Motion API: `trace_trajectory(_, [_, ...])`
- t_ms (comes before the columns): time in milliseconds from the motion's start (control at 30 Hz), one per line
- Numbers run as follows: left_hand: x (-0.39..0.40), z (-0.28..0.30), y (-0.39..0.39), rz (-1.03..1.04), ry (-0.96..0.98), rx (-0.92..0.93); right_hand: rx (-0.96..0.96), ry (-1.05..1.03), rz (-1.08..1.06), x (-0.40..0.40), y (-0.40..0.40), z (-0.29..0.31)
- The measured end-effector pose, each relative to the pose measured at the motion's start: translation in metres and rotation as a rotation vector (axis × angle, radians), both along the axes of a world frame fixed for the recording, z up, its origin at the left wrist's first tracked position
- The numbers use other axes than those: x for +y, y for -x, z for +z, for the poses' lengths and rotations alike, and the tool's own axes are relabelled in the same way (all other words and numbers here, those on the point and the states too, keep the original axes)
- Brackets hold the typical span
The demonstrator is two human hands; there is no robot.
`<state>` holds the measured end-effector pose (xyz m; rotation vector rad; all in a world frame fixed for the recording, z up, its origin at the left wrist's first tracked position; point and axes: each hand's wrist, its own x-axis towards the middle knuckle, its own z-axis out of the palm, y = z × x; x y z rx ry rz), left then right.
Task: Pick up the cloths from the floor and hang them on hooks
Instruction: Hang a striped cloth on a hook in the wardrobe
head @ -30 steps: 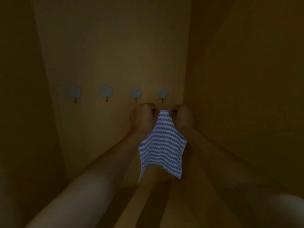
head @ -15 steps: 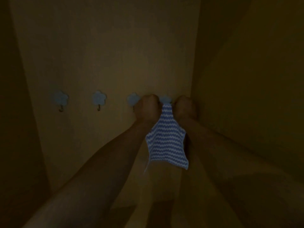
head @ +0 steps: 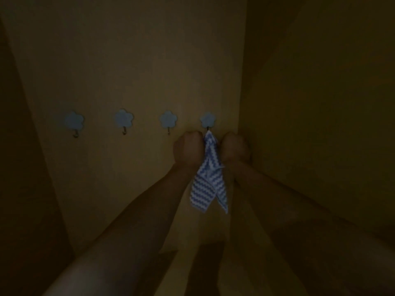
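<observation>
Half a second ago both fists sat up against the rightmost hook and covered its stem; now they have dropped a little, so the blue flower of that hook [head: 207,120] shows whole above them, and the cloth [head: 209,176], which a second ago spread wide between the hands, has gathered into a narrow bunch. The cloth is blue and white in zigzag stripes; its top corner sits at the small metal hook under the flower, right of centre in the frame, and it hangs down in two long points between the forearms. The left hand [head: 188,148] and the right hand [head: 235,148] flank the cloth's upper part, fingers curled tight against it, each seeming to grip the fabric, though the dim light hides the fingertips. Four flower hooks run in one row across the middle of the wall [head: 132,60]: the other three [head: 74,120] [head: 124,118] [head: 168,119] carry nothing. One cloth is in sight, and two hands.
</observation>
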<state>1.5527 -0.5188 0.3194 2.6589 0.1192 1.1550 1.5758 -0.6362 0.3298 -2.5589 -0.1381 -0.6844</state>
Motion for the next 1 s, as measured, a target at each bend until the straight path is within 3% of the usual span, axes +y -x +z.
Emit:
trace_trajectory(233, [-0.006, -0.017, 0.039, -0.039, -0.089, 0.166, 0.049, 0.053, 0.046, -0.008, 0.042, -0.014])
trace_trajectory(400, [-0.007, -0.022, 0.073, 0.002, -0.129, 0.194, 0.095, 0.082, 0.152, -0.015, 0.074, -0.026])
trace_trajectory(533, [-0.008, -0.027, 0.093, -0.009, -0.096, 0.204, 0.089, 0.130, 0.087, -0.021, 0.099, -0.039])
trace_trajectory(700, [-0.014, -0.033, 0.121, -0.016, -0.087, 0.265, 0.114, 0.053, 0.082, -0.025, 0.132, -0.044])
trace_trajectory(867, [-0.024, -0.041, 0.155, -0.008, -0.080, 0.336, 0.087, -0.011, 0.289, -0.043, 0.166, -0.056])
trace_trajectory(1000, [-0.036, -0.051, 0.189, 0.003, -0.064, 0.370, 0.088, 0.020, 0.254, -0.060, 0.198, -0.060])
